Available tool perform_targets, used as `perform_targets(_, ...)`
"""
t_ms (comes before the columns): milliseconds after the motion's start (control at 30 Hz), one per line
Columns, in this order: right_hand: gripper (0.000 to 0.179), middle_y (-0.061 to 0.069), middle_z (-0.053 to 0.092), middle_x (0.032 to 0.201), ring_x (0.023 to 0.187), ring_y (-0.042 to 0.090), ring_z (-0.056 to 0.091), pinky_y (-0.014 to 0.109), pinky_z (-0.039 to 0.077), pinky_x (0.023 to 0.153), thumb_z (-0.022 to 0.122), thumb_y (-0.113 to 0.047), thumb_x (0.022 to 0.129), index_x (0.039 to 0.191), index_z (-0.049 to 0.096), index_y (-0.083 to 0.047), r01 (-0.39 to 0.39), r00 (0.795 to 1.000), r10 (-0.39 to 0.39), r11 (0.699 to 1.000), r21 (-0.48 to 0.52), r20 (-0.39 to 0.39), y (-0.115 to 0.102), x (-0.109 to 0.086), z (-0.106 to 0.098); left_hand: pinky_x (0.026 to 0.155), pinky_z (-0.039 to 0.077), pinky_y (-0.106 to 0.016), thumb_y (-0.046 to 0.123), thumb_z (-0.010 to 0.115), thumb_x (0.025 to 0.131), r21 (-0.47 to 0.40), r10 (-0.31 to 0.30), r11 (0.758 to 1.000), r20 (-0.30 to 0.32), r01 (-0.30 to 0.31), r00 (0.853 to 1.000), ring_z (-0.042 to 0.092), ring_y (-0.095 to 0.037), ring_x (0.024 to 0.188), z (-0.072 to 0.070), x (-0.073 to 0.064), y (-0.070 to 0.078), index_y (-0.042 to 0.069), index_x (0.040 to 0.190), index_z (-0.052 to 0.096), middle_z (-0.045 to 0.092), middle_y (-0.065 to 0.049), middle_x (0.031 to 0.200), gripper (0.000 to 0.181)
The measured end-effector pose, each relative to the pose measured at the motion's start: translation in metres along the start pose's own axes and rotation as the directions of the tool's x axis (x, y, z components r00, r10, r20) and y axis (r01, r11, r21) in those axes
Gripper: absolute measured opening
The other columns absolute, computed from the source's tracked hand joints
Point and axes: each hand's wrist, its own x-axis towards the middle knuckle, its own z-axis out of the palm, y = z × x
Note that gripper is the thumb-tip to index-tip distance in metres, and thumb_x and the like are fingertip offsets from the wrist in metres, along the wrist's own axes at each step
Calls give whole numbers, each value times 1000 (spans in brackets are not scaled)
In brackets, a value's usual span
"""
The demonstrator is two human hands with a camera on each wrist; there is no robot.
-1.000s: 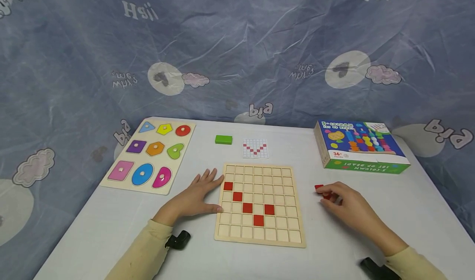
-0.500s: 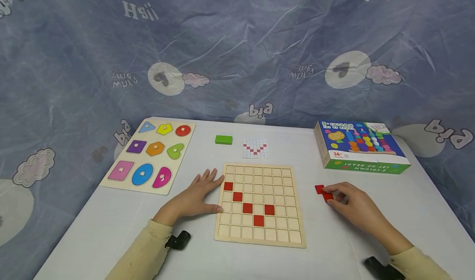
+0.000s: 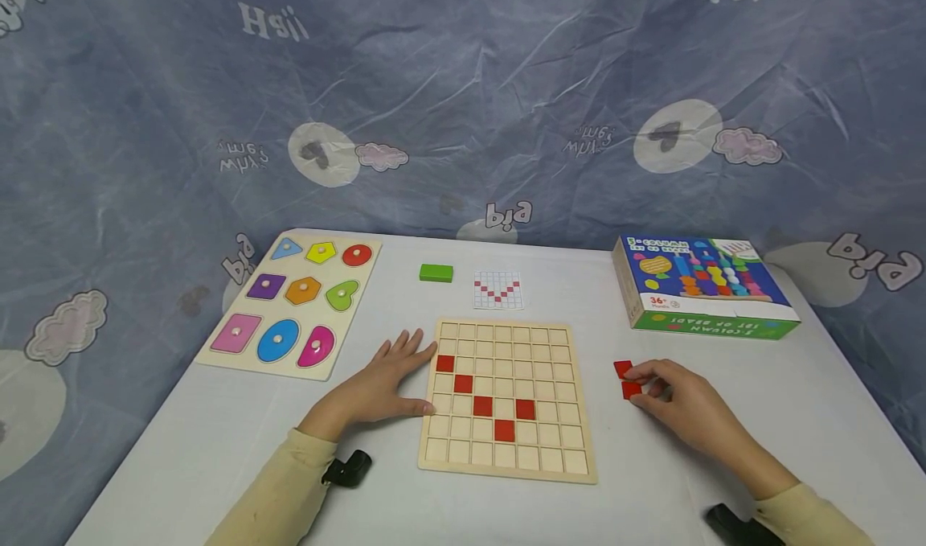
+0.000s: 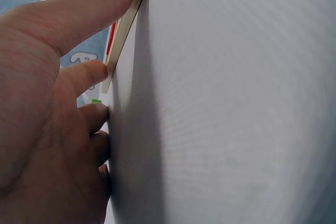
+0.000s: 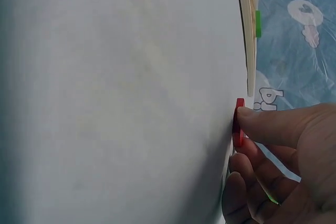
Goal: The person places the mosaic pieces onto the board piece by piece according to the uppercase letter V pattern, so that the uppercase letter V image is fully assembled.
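Observation:
A wooden grid board [image 3: 531, 476] lies in the middle of the table with several red square tiles in its cells, such as one red tile [image 3: 504, 430] low in the pattern. My left hand [image 3: 379, 385] lies flat and spread, thumb and index fingertip touching the board's left edge [image 4: 123, 38]. To the right of the board, my right hand [image 3: 680, 401] pinches a loose red tile [image 3: 631, 391] between thumb and index finger. The right wrist view shows that red tile [image 5: 239, 124] with the thumb against it. A second loose tile [image 3: 622, 368] lies just behind, partly under the index fingertip.
Behind the board lie a small pattern card [image 3: 497, 289] with a red V of squares and a green block [image 3: 436, 273]. A knobbed shape puzzle [image 3: 318, 268] is at the back left. A bead-set box [image 3: 712, 325] stands at the back right.
The loose red tile at my right fingertips has shifted slightly left and nearer to me, and both loose tiles show more fully. My left hand and the board have stayed still.

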Motion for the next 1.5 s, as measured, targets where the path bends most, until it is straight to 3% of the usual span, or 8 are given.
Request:
perform_targets(500, 29, 0, 62, 94, 79, 15, 53, 23, 47, 61, 84, -7, 82, 110, 77, -12, 40, 999, -40, 999, -13, 16, -6, 2, 4, 126, 3, -50, 50, 82, 81, -9, -8, 1000, -2, 8, 1000, 1, -30, 157, -1, -1, 1, 20, 161, 32, 15, -10, 169, 99)
perform_targets(1000, 31, 3, 65, 97, 83, 18, 56, 23, 50, 63, 84, -8, 83, 111, 72, -11, -8, 1000, 8, 1000, 3, 30, -8, 2, 4, 126, 3, -51, 52, 82, 80, -4, -5, 1000, -5, 5, 1000, 2, -31, 157, 0, 0, 1, 20, 161, 32, 15, -10, 169, 100)
perform_targets(1233, 30, -3, 56, 81, 76, 16, 52, 23, 45, 59, 83, -10, 84, 110, 69, -15, 6, 999, -6, 1000, -4, 34, -10, 1, 6, 126, 3, -50, 51, 82, 80, -6, -10, 1000, -5, 10, 1000, 1, -30, 157, 1, 0, 1, 21, 161, 32, 15, -9, 169, 100)
perform_targets(1500, 30, -4, 55, 79, 74, 14, 51, 22, 43, 59, 82, -11, 86, 112, 68, -16, 24, 999, -24, 1000, 3, 40, -12, 0, 6, 126, 3, -50, 51, 82, 80, -8, -12, 1000, -2, 12, 1000, 1, -30, 157, 0, 0, 1, 21, 161, 32, 15, -9, 170, 100)
